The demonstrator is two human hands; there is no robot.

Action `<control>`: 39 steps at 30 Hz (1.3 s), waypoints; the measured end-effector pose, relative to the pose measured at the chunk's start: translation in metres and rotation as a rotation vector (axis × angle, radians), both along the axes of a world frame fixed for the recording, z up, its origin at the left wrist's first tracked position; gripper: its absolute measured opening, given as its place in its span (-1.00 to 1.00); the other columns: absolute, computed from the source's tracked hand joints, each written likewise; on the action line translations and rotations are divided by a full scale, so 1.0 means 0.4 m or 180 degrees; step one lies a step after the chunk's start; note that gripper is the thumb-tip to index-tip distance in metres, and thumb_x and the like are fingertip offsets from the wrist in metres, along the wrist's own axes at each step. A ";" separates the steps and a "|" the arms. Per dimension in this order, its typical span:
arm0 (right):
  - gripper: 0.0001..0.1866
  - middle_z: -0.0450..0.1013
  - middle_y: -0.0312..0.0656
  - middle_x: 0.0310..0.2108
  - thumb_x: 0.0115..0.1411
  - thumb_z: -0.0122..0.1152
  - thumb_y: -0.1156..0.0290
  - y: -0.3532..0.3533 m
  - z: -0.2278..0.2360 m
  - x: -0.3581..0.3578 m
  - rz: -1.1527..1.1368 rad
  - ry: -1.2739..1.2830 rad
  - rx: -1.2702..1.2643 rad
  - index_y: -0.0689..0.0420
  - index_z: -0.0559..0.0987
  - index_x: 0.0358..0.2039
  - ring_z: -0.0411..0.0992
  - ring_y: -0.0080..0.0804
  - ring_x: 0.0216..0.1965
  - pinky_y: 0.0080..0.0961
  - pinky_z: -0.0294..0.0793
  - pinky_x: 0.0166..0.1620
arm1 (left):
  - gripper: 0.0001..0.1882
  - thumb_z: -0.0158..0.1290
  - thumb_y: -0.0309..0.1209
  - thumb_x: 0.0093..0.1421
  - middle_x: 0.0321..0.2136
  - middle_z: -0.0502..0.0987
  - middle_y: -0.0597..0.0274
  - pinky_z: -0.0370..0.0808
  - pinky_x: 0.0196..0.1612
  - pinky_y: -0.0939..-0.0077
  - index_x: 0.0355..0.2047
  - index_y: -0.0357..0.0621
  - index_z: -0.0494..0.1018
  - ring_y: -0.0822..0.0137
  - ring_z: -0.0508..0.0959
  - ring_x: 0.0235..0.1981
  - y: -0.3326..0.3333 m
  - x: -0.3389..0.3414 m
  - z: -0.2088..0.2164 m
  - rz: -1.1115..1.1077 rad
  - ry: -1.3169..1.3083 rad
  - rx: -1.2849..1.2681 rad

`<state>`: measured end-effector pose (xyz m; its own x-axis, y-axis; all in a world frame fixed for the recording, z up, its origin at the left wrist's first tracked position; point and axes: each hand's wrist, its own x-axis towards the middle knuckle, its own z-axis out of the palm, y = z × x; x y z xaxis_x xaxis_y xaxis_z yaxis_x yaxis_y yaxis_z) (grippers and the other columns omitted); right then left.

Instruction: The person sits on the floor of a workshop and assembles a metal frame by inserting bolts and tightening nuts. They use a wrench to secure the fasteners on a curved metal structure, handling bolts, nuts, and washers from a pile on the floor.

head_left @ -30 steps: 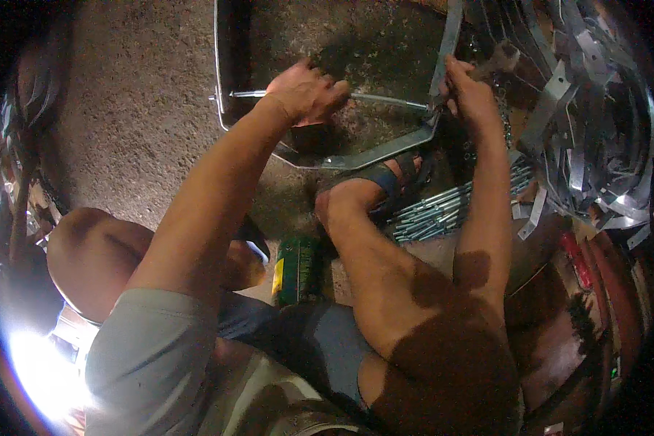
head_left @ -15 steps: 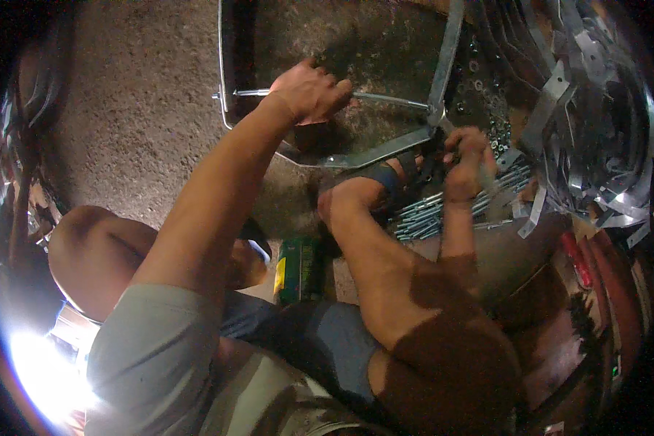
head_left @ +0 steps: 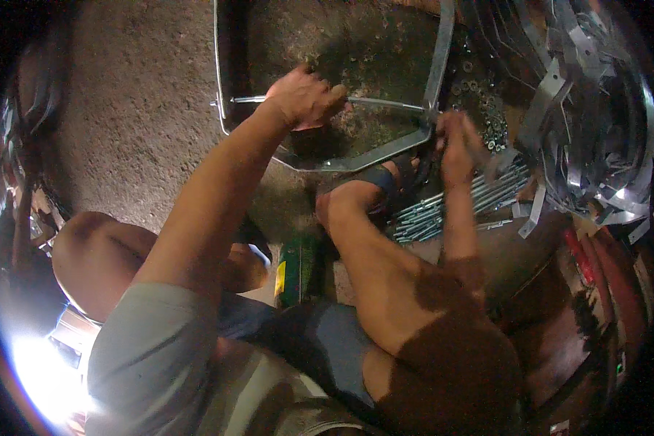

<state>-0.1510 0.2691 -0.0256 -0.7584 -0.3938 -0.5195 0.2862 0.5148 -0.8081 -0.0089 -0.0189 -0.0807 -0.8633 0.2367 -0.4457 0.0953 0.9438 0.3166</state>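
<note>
A bent flat metal strap frame (head_left: 441,62) rests on the rough floor, its sides running up out of the picture. A long thin metal rod (head_left: 385,103) crosses between the two sides, its left end poking out past the left side. My left hand (head_left: 304,98) is closed round the rod near its middle. At the rod's right end, just outside the frame's right corner, my right hand (head_left: 455,142) has its fingers drawn together. Motion blurs it, and what it holds, if anything, cannot be made out.
Several threaded rods (head_left: 425,218) lie in a pile beside my sandalled foot (head_left: 374,185). Loose nuts and washers (head_left: 493,120) are scattered at the right, by a heap of metal strips (head_left: 596,109). A green and yellow box (head_left: 298,269) stands between my legs.
The frame and rod have shifted slightly left and tilted a little. My right hand has moved a little up and to the left at the rod's end; my left hand keeps its grip.
</note>
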 end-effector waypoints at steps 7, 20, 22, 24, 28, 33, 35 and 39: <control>-0.68 0.45 -0.26 -0.41 0.37 0.09 0.24 0.000 0.072 0.092 0.0649 0.1709 -0.0508 0.15 0.46 -0.49 0.38 -0.54 -0.39 -0.60 0.29 -0.45 | -0.65 -0.04 -0.03 0.34 -0.33 0.65 0.10 0.43 0.05 0.10 -0.05 0.04 0.40 0.05 0.64 -0.15 0.016 -0.008 -0.003 0.0178 0.0000 0.0275; -0.54 0.30 -0.45 -0.58 0.37 0.06 -0.09 -0.192 0.075 -0.177 0.0398 -0.0279 0.0872 -0.01 0.43 -0.52 0.17 -0.64 -0.60 -0.63 0.11 -0.52 | -0.62 -0.01 -0.04 0.31 -0.32 0.63 0.11 0.43 0.05 0.12 -0.01 0.03 0.40 0.03 0.63 -0.16 0.017 0.002 -0.016 0.0118 0.0274 0.0189; -0.56 0.31 -0.45 -0.58 0.39 0.06 -0.03 -0.100 0.039 -0.107 0.0441 0.0219 0.0349 0.01 0.43 -0.51 0.19 -0.62 -0.59 -0.63 0.13 -0.49 | -0.60 0.02 -0.03 0.29 -0.31 0.63 0.12 0.43 0.04 0.13 -0.01 0.03 0.40 0.04 0.64 -0.18 0.012 0.011 -0.024 0.0161 0.0231 0.0173; -0.66 0.38 -0.34 -0.51 0.38 0.10 0.16 -0.029 0.049 0.034 -0.0200 0.0442 0.0040 0.11 0.45 -0.48 0.28 -0.51 -0.53 -0.59 0.26 -0.41 | -0.59 0.05 -0.04 0.26 -0.30 0.63 0.13 0.43 0.05 0.13 0.00 0.03 0.39 0.05 0.64 -0.17 0.008 0.010 -0.033 0.0064 0.0299 0.0205; -0.79 0.44 -0.13 -0.34 0.33 0.11 0.35 0.016 0.022 0.143 0.1086 0.2105 -0.0112 0.25 0.51 -0.36 0.41 -0.37 -0.35 -0.45 0.42 -0.30 | -0.54 0.11 -0.07 0.22 -0.27 0.64 0.14 0.41 0.08 0.10 0.05 0.04 0.37 0.06 0.64 -0.15 0.004 -0.016 0.021 0.0000 -0.0207 0.0197; -0.57 0.43 -0.24 -0.40 0.44 -0.02 0.11 -0.034 0.068 0.124 0.0289 0.1091 -0.0412 0.22 0.49 -0.40 0.37 -0.56 -0.40 -0.42 0.40 -0.43 | -0.55 -0.12 -0.06 0.36 -0.25 0.67 0.13 0.38 0.11 0.12 0.14 0.03 0.39 0.09 0.64 -0.11 0.014 0.025 -0.069 -0.0023 0.0416 0.0272; -0.53 0.43 -0.27 -0.42 0.45 -0.03 0.04 -0.123 0.144 0.079 0.0116 0.0978 -0.0590 0.21 0.49 -0.40 0.33 -0.59 -0.42 -0.45 0.36 -0.45 | -0.51 -0.10 -0.05 0.33 -0.20 0.65 0.14 0.34 0.18 0.03 0.19 0.04 0.35 0.12 0.63 -0.09 0.004 -0.003 -0.024 -0.0087 -0.0098 0.0228; -0.55 0.44 -0.25 -0.41 0.44 0.00 0.05 -0.210 0.180 0.034 0.0194 0.1214 -0.0935 0.18 0.47 -0.42 0.30 -0.55 -0.43 -0.51 0.32 -0.38 | -0.51 -0.06 -0.07 0.30 -0.20 0.64 0.14 0.34 0.17 0.02 0.17 0.04 0.35 0.13 0.63 -0.09 0.008 -0.014 0.010 -0.0048 -0.0234 0.0239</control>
